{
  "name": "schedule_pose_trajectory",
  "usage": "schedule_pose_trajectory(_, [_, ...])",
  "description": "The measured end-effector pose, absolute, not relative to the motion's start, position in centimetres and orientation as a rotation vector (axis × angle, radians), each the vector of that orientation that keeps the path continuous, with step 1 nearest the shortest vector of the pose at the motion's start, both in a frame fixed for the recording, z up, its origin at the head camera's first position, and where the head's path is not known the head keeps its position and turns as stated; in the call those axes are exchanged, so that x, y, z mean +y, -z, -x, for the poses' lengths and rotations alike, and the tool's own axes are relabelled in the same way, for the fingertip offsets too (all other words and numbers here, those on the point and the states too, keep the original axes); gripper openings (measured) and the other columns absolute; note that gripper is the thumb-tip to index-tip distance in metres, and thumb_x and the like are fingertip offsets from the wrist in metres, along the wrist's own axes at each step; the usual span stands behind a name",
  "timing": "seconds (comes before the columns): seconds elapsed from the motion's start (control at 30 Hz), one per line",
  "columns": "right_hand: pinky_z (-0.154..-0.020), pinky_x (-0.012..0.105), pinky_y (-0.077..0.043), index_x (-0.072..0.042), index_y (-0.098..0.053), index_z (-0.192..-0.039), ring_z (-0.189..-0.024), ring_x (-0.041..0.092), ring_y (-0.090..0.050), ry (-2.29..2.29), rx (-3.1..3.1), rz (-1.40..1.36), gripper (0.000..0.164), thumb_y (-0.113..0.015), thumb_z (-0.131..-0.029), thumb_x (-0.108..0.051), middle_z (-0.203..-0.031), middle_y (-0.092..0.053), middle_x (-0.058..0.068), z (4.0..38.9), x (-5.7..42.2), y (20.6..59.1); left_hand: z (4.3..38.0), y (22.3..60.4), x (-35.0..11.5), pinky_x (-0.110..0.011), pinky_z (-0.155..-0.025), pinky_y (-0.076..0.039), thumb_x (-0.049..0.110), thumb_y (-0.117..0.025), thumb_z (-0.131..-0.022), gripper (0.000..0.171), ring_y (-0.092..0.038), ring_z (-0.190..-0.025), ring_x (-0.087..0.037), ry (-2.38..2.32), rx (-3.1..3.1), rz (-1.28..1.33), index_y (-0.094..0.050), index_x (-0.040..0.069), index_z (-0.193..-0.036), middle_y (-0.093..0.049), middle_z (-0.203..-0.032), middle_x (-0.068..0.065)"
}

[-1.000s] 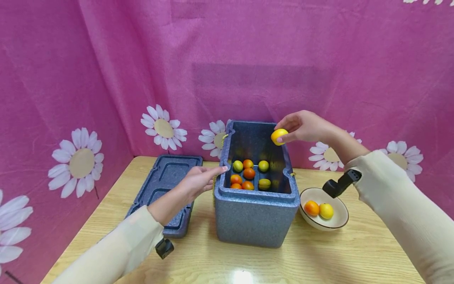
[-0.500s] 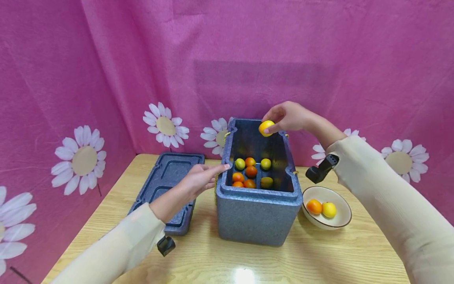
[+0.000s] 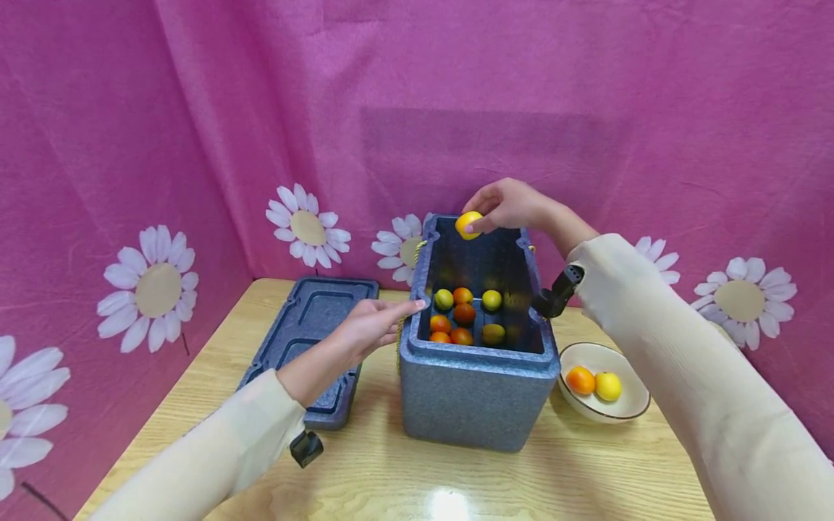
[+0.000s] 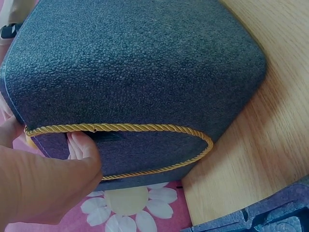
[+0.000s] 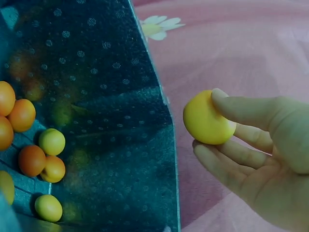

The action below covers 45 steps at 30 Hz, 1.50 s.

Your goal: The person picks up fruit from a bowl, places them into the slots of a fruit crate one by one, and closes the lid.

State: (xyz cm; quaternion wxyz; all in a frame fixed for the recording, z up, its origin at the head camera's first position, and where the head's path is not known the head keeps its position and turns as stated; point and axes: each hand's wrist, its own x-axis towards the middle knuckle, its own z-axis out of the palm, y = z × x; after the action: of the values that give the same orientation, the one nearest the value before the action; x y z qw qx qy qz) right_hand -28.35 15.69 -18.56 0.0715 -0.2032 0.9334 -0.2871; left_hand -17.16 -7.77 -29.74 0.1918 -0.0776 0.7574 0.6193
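A grey foam box [image 3: 469, 405] stands lidless in the middle of the head view, several orange, yellow and green fruits [image 3: 464, 313] on its floor. Above its far end, my right hand [image 3: 511, 204] pinches a yellow lemon-like fruit [image 3: 468, 225] between thumb and fingertips; the right wrist view shows this fruit [image 5: 207, 118] level with the box wall's top edge. My left hand [image 3: 368, 329] holds the box's left rim, thumb on top. In the left wrist view its fingers [image 4: 84, 147] press the outer wall beside a gold rope handle [image 4: 145, 127].
A cream bowl [image 3: 635, 383] with a dark rim stands right of the box, holding one orange fruit [image 3: 580, 380] and one yellow fruit [image 3: 608, 386]. Left of the box, the grey lid [image 3: 326, 311] lies on the wooden table [image 3: 365, 470]. Pink flowered cloth [image 3: 326, 108] hangs behind.
My right hand has carried the yellow lemon-like fruit leftward and farther back, from the box's right edge to over its far end. The left hand keeps its hold on the rim.
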Motion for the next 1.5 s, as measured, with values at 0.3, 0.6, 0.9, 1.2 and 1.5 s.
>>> schedule_pose_trajectory(0.3, [-0.103, 0.044, -0.049, 0.0, -0.065, -0.116, -0.1, 0.028, -0.061, 0.933, 2.782, 0.53, 0.035, -0.071, -0.087, -0.019, -0.117, -0.068, 0.02, 29.6, 15.4, 20.5, 16.8, 29.8, -7.5, -0.041, -0.114, -0.039, 0.043, -0.07, -0.085, 0.069, -0.049, -0.135, -0.025, -1.743, 2.118, 0.209, -0.047, 0.0, -0.133, -0.046, -0.145, -0.011])
schedule_pose_trajectory(0.6, [-0.101, 0.044, -0.051, 0.003, -0.061, -0.119, -0.103, 0.031, -0.064, 0.767, 2.804, 0.438, 0.04, -0.07, -0.087, -0.019, -0.121, -0.065, 0.022, 29.9, 15.6, 21.9, 16.5, 29.8, -7.4, -0.041, -0.113, -0.04, 0.043, -0.07, -0.085, 0.063, -0.05, -0.133, -0.025, -1.746, 2.123, 0.191, -0.052, 0.0, -0.127, -0.049, -0.141, -0.01])
schedule_pose_trajectory(0.9, [-0.107, 0.046, -0.046, 0.003, -0.058, -0.125, -0.112, 0.034, -0.062, 0.851, 2.773, 0.438, 0.044, -0.069, -0.088, -0.02, -0.126, -0.063, 0.022, 28.9, 15.4, 19.9, 16.4, 29.7, -7.5, -0.041, -0.113, -0.04, 0.043, -0.069, -0.085, 0.071, -0.049, -0.134, -0.025, -1.736, 2.12, 0.21, -0.046, -0.001, -0.135, -0.044, -0.146, -0.011])
schedule_pose_trajectory(1.2, [-0.107, 0.047, -0.046, -0.002, -0.06, -0.124, -0.116, 0.032, -0.061, 0.919, 2.823, 0.49, 0.041, -0.067, -0.09, -0.023, -0.127, -0.063, 0.02, 25.6, 17.0, 17.2, 16.6, 29.8, -7.5, -0.042, -0.114, -0.039, 0.044, -0.069, -0.085, 0.073, -0.047, -0.135, -0.028, -1.728, 2.129, 0.22, -0.043, 0.0, -0.137, -0.039, -0.149, -0.012])
schedule_pose_trajectory(1.5, [-0.082, 0.018, -0.054, -0.004, -0.064, -0.119, -0.095, 0.013, -0.068, 0.995, 2.916, 0.49, 0.039, -0.07, -0.088, -0.026, -0.113, -0.071, 0.012, 22.1, 21.2, 18.3, 16.6, 30.0, -7.7, -0.043, -0.115, -0.038, 0.042, -0.069, -0.086, 0.07, -0.046, -0.135, -0.028, -1.758, 2.123, 0.204, -0.044, -0.002, -0.135, -0.042, -0.143, -0.013])
